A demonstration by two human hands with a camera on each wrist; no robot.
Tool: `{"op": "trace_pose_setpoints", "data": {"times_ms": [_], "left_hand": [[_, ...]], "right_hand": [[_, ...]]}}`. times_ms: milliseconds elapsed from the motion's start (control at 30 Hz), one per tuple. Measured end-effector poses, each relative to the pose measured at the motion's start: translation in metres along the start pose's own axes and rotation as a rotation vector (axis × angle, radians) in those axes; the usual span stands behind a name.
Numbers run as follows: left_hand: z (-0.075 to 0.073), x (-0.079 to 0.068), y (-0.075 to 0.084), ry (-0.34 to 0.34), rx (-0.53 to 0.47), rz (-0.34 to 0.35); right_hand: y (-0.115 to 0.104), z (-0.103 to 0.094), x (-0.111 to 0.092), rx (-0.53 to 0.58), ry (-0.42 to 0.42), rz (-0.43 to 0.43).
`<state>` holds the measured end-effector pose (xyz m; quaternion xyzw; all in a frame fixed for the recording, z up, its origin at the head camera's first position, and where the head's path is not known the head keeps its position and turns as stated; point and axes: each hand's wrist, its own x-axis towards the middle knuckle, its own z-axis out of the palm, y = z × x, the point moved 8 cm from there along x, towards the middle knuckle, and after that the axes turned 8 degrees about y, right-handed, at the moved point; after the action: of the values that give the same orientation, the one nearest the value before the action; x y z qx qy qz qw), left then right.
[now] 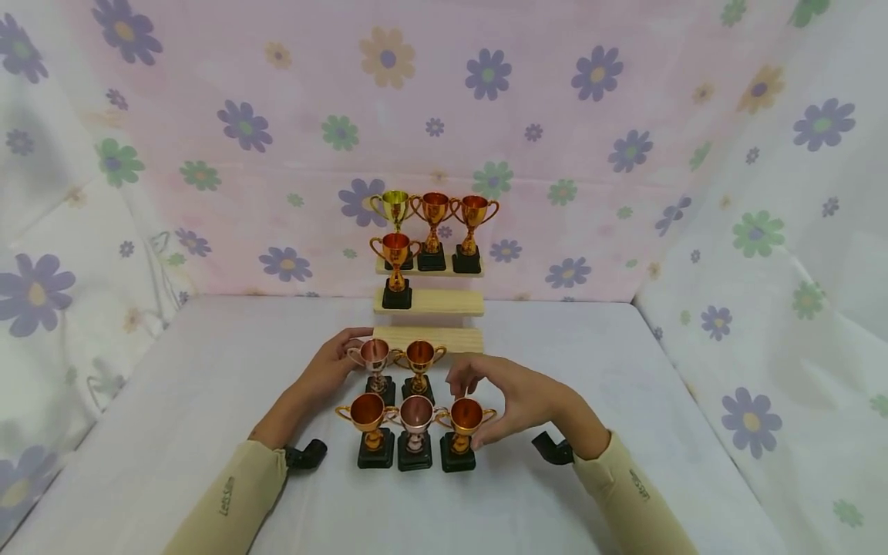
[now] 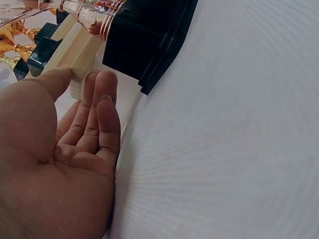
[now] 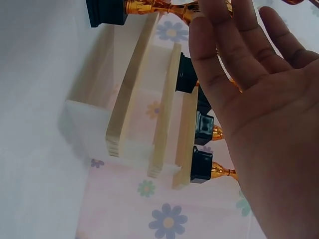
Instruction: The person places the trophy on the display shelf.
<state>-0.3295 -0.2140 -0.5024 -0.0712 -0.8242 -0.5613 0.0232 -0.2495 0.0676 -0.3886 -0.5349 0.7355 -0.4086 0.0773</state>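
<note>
My right hand (image 1: 516,389), thumb and fingers spread, curves around the right gold trophy (image 1: 460,439) of the front row on the table. In the right wrist view its fingers (image 3: 234,45) hold nothing and overlap another gold trophy. My left hand (image 1: 331,362) lies on the table left of a rose-coloured trophy (image 1: 375,362), its fingertips right at the left end of the lowest board of a wooden step shelf (image 1: 444,338). Beside that trophy stands a gold trophy (image 1: 419,361). The front row also has a gold trophy (image 1: 368,416) and a rose-coloured trophy (image 1: 415,420).
The shelf's top board bears a yellow-gold trophy (image 1: 396,204) and two orange-gold trophies, one (image 1: 474,212) at the right end. Another orange-gold trophy (image 1: 396,254) stands at the left of the middle board (image 1: 451,302). Flowered cloth (image 1: 583,208) hangs behind and at both sides.
</note>
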Motion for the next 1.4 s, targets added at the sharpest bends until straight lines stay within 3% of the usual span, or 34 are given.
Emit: {"op": "trace_pose_setpoints", "data": {"times_ms": [467,767,1400], "left_hand": [[0.002,-0.002,0.003,-0.002,0.013,-0.019],[0.002,-0.003,0.006,-0.009,-0.002,0.009],[0.0,-0.001,0.001,0.0,0.015,-0.008]], "right_hand": [[-0.002,0.004,-0.001,-0.047,-0.01,-0.048],[-0.004,-0.006,-0.004,-0.047,0.014,-0.038],[-0.006,-0.025,-0.009,-0.037,0.095,-0.027]]}}
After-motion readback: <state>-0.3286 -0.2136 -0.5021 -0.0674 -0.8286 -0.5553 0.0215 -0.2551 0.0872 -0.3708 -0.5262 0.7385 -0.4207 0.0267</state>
